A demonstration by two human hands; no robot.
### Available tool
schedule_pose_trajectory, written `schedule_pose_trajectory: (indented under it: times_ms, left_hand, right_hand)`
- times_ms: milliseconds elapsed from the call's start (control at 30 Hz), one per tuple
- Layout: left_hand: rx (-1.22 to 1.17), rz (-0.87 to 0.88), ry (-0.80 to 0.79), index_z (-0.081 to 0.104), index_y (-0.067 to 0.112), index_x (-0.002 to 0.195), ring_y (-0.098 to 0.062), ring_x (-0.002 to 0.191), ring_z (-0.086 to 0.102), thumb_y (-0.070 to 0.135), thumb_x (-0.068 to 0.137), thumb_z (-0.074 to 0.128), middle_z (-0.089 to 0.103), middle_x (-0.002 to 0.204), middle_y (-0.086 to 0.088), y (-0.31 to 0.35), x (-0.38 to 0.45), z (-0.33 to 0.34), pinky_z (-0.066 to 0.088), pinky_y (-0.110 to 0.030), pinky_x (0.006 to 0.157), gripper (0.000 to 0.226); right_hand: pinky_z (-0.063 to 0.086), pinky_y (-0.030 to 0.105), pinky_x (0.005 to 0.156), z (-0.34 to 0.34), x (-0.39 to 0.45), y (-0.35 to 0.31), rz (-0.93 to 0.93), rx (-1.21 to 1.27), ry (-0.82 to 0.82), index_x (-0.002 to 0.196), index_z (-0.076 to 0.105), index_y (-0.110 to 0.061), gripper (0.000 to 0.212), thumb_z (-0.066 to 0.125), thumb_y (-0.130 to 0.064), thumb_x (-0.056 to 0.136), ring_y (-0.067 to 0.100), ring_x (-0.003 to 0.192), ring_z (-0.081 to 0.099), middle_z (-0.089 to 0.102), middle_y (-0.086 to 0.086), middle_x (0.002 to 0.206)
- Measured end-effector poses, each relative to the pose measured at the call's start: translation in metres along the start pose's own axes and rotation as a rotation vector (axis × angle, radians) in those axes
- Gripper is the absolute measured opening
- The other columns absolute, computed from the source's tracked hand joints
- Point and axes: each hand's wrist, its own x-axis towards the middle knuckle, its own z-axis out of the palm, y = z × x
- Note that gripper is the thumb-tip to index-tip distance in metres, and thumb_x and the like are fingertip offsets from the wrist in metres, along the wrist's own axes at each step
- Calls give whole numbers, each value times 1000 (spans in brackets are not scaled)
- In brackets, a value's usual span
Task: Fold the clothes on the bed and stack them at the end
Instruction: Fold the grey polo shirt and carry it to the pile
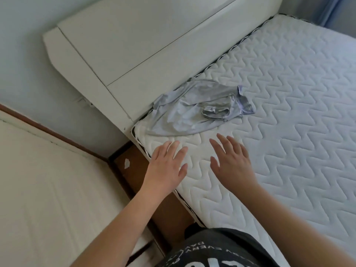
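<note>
A crumpled light grey T-shirt (192, 110) lies unfolded on the near corner of the white quilted mattress (289, 112), beside the headboard. Its collar faces right and one sleeve sticks out at the right. My left hand (167, 166) hovers over the mattress corner, fingers spread and straight, holding nothing. My right hand (231, 162) is stretched out alongside it, fingers spread, empty too. Both hands are a short way in front of the shirt and apart from it.
A white headboard (134, 45) runs along the mattress's far left side. A brown wooden bed frame (169, 209) edges the mattress near me. A pale floor (48, 199) lies to the left. A blue curtain (331, 10) hangs at the top right.
</note>
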Motion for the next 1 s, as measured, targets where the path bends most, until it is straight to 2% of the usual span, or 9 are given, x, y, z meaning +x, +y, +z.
schedule_pose_trajectory:
  times_ms: [233,433,633,800,1000]
  left_hand:
    - [-10,33,-84,50,21,141,-28,138,38,43,96,43,46,147,-7,-26,44,10,31,-45,114,50]
    - [-10,79,-116,53,20,138,-29,136,42,39,94,53,50,144,-8,-45,66,25,34,-45,111,48]
    - [4,153,-192,41,24,146,-25,141,32,43,96,42,38,151,-3,-78,102,46,26,-41,114,53]
    - [-53,205,-191,44,23,145,-26,140,36,40,95,46,43,149,-5,-124,140,70,29,-42,112,53]
    - [-83,291,-310,25,27,154,-21,146,23,41,97,41,32,156,-2,-210,203,123,21,-38,115,61]
  right_hand:
    - [24,43,115,2,47,-2,6,-5,-10,147,42,-21,54,50,-36,95,29,141,33,36,4,155]
    - [15,42,119,15,66,-5,43,-1,-78,153,28,-26,58,38,-42,99,26,147,21,22,0,161]
    - [15,41,118,37,93,-15,113,-2,-93,154,25,-26,59,36,-42,99,26,147,21,23,0,161]
    - [17,41,117,59,129,-36,196,5,-116,154,26,-27,60,39,-42,97,26,146,23,24,-1,160]
    - [18,40,116,102,199,-79,325,-8,-185,154,25,-27,61,39,-42,97,25,146,23,24,-1,161]
